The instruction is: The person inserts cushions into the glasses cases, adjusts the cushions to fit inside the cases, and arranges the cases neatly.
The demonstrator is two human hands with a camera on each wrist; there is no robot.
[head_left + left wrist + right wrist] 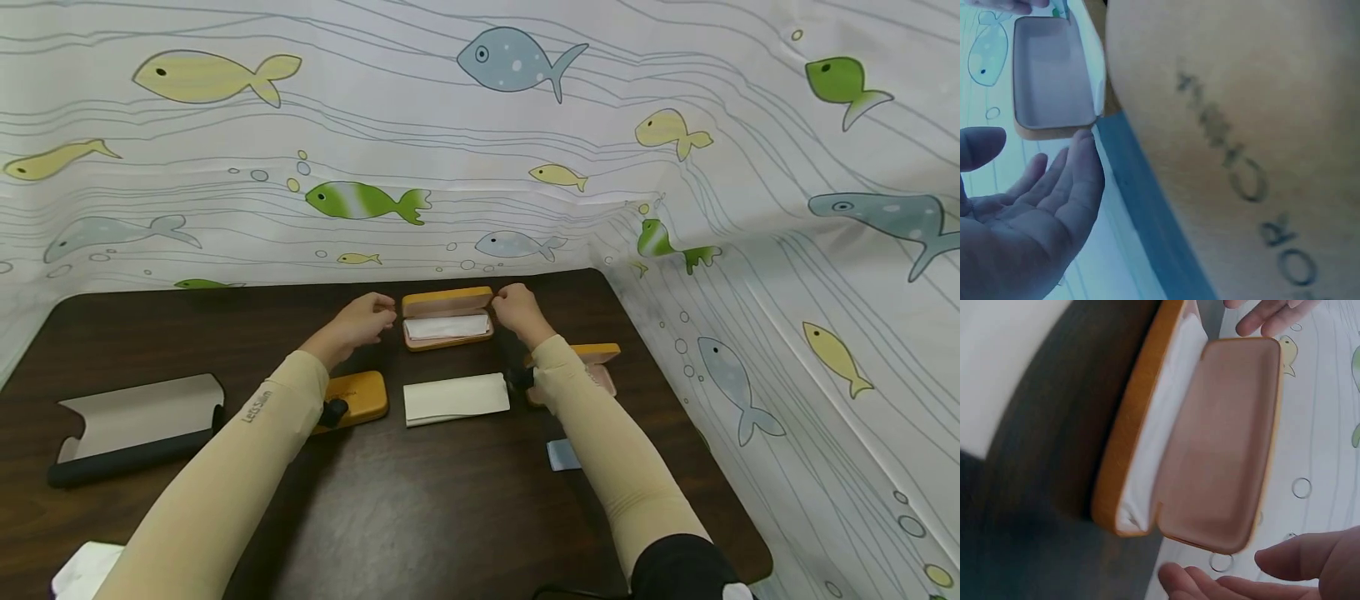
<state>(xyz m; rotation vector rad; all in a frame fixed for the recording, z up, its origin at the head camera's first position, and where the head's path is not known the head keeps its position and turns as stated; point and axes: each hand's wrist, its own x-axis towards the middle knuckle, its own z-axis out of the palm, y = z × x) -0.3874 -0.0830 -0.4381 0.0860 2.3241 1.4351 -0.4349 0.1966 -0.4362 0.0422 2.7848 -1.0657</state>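
Observation:
A yellow glasses case stands open near the back of the table, its pinkish lined lid raised. Folded white cloth fills its lower half. To the left of the case is my left hand, fingers loosely bent and fingertips right at the case's end in the left wrist view. My right hand is at the opposite end, thumb and fingers spread apart beside the lid in the right wrist view. Neither hand grips anything.
In front lies a folded cream cloth. A closed yellow case sits by the left forearm; another open yellow case is partly behind the right forearm, with a blue cloth nearer. A dark case with grey lining lies left.

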